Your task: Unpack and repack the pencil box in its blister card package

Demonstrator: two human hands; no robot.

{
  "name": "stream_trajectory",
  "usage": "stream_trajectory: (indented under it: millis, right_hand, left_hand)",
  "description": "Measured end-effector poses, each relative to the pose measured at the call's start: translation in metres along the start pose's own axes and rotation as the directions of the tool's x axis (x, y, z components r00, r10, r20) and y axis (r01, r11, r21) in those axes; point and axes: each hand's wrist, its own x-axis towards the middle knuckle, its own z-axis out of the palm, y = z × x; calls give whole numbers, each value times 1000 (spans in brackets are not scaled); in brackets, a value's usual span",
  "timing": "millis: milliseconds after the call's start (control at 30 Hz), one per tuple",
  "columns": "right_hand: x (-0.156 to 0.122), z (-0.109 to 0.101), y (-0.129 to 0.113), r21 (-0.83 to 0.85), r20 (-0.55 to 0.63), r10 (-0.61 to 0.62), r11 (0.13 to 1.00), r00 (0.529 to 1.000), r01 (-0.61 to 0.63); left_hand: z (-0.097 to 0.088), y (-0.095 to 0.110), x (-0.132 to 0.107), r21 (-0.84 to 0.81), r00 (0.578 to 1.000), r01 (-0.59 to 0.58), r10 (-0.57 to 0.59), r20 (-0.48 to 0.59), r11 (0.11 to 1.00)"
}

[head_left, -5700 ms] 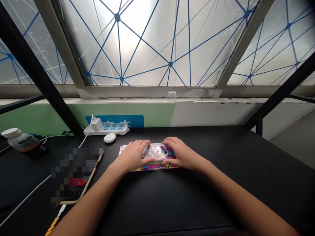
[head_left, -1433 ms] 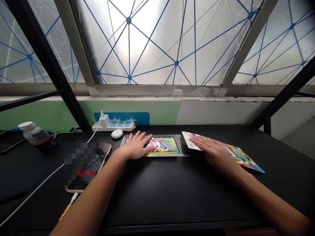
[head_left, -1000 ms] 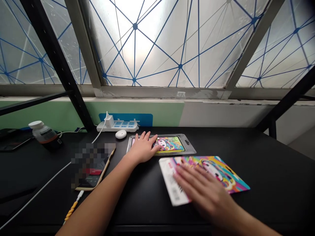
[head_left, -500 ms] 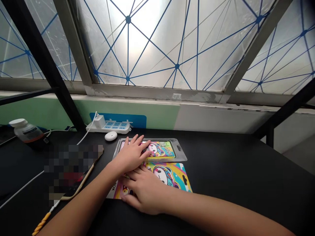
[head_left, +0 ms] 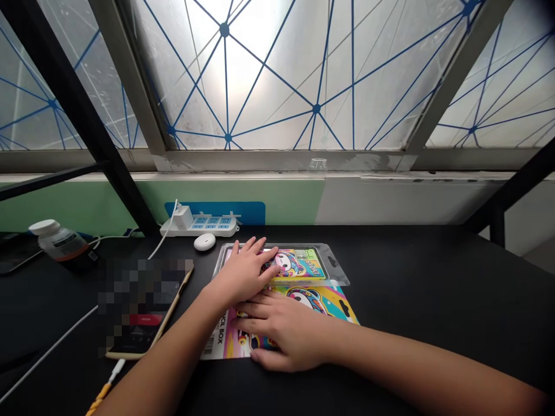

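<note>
A clear plastic blister pack (head_left: 333, 267) with a colourful cartoon pencil box inside lies flat on the black desk (head_left: 433, 300). My left hand (head_left: 243, 274) rests flat on its left half, fingers spread. Just in front of it lies a colourful printed card (head_left: 342, 306) marked "PENCIL BOX". My right hand (head_left: 286, 332) lies flat on that card, fingers stretched out toward the left and touching my left hand's edge.
A phone (head_left: 143, 312) on a charging cable lies to the left. Behind stand a white power strip (head_left: 199, 224), a small white oval case (head_left: 204, 241) and a white-capped bottle (head_left: 58, 242). A black frame post (head_left: 87, 121) rises at the left, below the window.
The card came off the pack. My right hand slid it from the right side round to the front of the pack, where it now lies under my flat hand. My left hand stayed on the pack.
</note>
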Motion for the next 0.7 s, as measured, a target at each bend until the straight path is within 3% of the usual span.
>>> stream_trajectory:
  millis: [200,267,333,433,500,567,700]
  right_hand:
    - [7,0,4,-244,-171,-56,970,984,12]
    - [5,-13,12,-318,-283,-2,944,959,-92]
    - [-4,-32,25,-334,-353,157,900,923,-280]
    - [-25,-61,49,-330,-281,467,773,839,-541]
    - [-39,-73,65,-288,-196,585,733,787,-617]
    - [-48,-78,78,-217,-132,627,737,768,-640]
    - [-51,-77,93,-184,-89,629,751,772,-634]
  left_hand:
    - [-3,1,-2,54,998,-30,33,-62,998]
    - [-8,-1,-3,73,993,-22,30,-115,997]
    - [-14,-4,-4,89,987,-13,27,-157,996]
    - [-21,-7,-5,109,988,3,14,-156,994]
    - [-22,-9,-5,116,991,4,12,-137,993]
    - [-21,-10,-5,113,993,-1,14,-117,994]
    - [-16,-11,-4,90,995,9,0,-103,996]
